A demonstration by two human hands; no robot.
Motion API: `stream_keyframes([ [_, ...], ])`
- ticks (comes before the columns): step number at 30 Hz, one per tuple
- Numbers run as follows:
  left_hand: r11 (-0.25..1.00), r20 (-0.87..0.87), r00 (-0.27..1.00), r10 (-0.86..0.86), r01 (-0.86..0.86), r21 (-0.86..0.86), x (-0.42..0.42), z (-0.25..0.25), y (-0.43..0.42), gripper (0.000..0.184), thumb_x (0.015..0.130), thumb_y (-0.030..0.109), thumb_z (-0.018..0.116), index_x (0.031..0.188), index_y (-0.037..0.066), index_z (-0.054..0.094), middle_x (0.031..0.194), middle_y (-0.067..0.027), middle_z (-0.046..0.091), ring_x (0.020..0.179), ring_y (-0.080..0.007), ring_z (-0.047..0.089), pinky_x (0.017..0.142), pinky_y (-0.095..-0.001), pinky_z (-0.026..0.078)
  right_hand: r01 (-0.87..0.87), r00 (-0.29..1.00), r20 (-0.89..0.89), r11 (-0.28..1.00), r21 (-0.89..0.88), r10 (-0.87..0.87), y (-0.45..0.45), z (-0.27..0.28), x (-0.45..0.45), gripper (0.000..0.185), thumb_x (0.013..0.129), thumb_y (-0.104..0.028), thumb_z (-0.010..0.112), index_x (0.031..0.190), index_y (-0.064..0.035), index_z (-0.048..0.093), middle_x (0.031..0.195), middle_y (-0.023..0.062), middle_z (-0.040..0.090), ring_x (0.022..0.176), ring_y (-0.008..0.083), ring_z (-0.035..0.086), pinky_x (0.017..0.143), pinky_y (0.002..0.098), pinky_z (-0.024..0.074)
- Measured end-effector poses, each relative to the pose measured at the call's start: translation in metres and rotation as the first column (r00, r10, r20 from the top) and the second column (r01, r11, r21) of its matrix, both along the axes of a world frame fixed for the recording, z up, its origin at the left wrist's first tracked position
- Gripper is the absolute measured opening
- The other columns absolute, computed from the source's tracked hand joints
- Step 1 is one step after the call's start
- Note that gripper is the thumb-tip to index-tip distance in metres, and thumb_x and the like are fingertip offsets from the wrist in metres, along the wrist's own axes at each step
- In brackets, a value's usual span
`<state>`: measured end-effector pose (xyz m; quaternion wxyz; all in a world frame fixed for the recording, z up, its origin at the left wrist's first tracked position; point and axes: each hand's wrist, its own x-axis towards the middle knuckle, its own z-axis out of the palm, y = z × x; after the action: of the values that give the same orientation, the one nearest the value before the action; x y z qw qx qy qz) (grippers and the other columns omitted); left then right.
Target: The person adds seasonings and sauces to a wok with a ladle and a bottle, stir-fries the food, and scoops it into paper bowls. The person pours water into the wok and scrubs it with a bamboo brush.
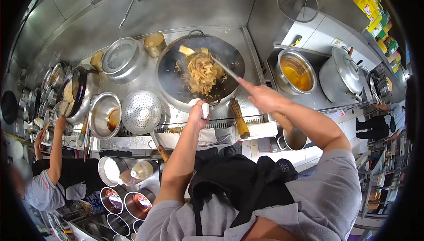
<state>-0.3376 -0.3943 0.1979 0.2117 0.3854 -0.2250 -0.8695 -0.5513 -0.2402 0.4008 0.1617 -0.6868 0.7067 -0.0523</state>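
Note:
A large dark wok (168,75) sits on the stove, with a heap of brown fried noodles (203,73) in its middle. A pale yellow piece (186,50) shows at the far left of the heap. My left hand (197,117) is closed around a folded white cloth (205,110) at the wok's near rim, beside its near handle (215,103). My right hand (264,98) grips a long-handled wok utensil (226,68), whose metal shaft reaches into the noodles. Its head is hidden by the food, and its wooden end sticks out behind my hand.
Left of the wok are a perforated strainer (141,111), a steel bowl (95,117) and a lidded pot (112,75). A bamboo brush (239,119) lies at the near right. Rightward stand an oil pot (282,80) and a stockpot (338,82). A co-worker (48,188) works at left.

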Motion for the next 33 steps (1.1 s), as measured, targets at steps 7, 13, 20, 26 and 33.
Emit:
stream_keyframes([
  [7, 0.997, 0.003, 0.998, 0.056, -0.056, 0.044, 0.081, 0.035, 0.11, 0.012, 0.095, 0.019, 0.05, 0.1, 0.01, 0.057, 0.079, -0.0067, 0.065, 0.056, -0.0194, 0.061, 0.042, -0.0327, 0.046, 0.068, 0.996, -0.06, 0.998, 0.006, -0.067, 0.054, 0.105, 0.024, 0.077, 0.09, -0.007, 0.053, 0.156, -0.0137, 0.014, 0.094, 0.0278, 0.066, 0.08, 0.0451, 0.063, 0.076, 0.054, 0.0481],
  [13, 0.996, 0.004, 0.996, 0.087, -0.087, -0.004, 0.015, 0.034, 0.001, 0.016, 0.094, 0.027, 0.053, 0.088, 0.012, 0.055, 0.074, -0.0055, 0.062, 0.061, -0.0206, 0.06, 0.053, -0.0334, 0.051, 0.09, 0.995, -0.047, 0.995, 0.049, -0.087, 0.025, 0.06, 0.021, 0.079, 0.088, -0.004, 0.051, 0.157, -0.0206, 0.015, 0.093, 0.0243, 0.068, 0.081, 0.0427, 0.065, 0.077, 0.0536, 0.0493],
  [20, 0.489, 0.411, 0.912, -0.005, 0.36, -0.795, 0.121, -0.038, 0.11, 0.038, 0.102, 0.029, 0.046, 0.134, 0.011, 0.051, 0.113, -0.0107, 0.069, 0.095, -0.0286, 0.067, 0.086, -0.0378, 0.054, 0.19, 0.981, -0.08, 0.959, 0.211, -0.177, 0.039, 0.063, 0.016, 0.084, 0.091, -0.009, 0.056, 0.158, -0.0241, 0.006, 0.085, 0.025, 0.065, 0.078, 0.0427, 0.063, 0.075, 0.0519, 0.0488],
  [26, 0.983, 0.081, 0.986, 0.149, -0.156, 0.093, 0.017, 0.063, 0.017, 0.017, 0.096, 0.026, 0.052, 0.096, 0.009, 0.055, 0.078, -0.0061, 0.063, 0.066, -0.019, 0.062, 0.055, -0.0313, 0.053, -0.093, 0.988, 0.141, 0.956, 0.277, 0.056, 0.049, 0.007, 0.001, 0.08, 0.089, -0.006, 0.046, 0.157, -0.0211, 0.007, 0.099, 0.0304, 0.064, 0.09, 0.0453, 0.063, 0.084, 0.0509, 0.0474],
  [33, 0.961, -0.127, 0.952, 0.278, -0.274, 0.047, 0.065, 0.04, 0.094, 0.008, 0.095, 0.019, 0.052, 0.095, 0.013, 0.057, 0.078, -0.0059, 0.066, 0.064, -0.0191, 0.065, 0.05, -0.0285, 0.053, 0.087, 0.994, -0.087, 0.966, 0.245, -0.067, 0.008, 0.016, 0.014, 0.083, 0.085, -0.003, 0.048, 0.158, -0.0199, 0.01, 0.093, 0.027, 0.067, 0.083, 0.0426, 0.066, 0.076, 0.0509, 0.0508],
])
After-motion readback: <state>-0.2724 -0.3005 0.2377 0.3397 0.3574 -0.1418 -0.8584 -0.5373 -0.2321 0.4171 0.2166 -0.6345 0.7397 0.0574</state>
